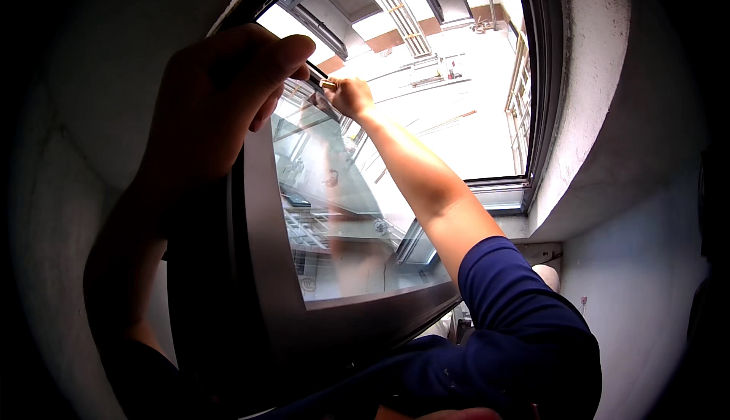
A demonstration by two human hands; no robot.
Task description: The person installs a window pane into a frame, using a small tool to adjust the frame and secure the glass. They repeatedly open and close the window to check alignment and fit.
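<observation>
A dark-framed window sash point(262, 192) with a glass pane point(334, 245) stands swung inward in front of me. My left hand point(217, 93), in deep shadow, is closed at the sash's upper left, thumb on top and fingers curled over its edge. Through the opening reaches my right arm in a short navy sleeve. My right hand point(351, 98) is closed at the far upper edge of the sash, pinching a small pale piece point(328, 83) whose kind is too small to tell. The pane carries a faint reflection of an arm.
The fixed dark window frame point(536, 116) surrounds the opening, set in a rough concrete reveal point(585, 101). Outside, far below, a bright ground holds a long metal rack or ladder point(401, 13), rods point(449, 122) and railings point(519, 101). A grey wall point(639, 298) stands on the right.
</observation>
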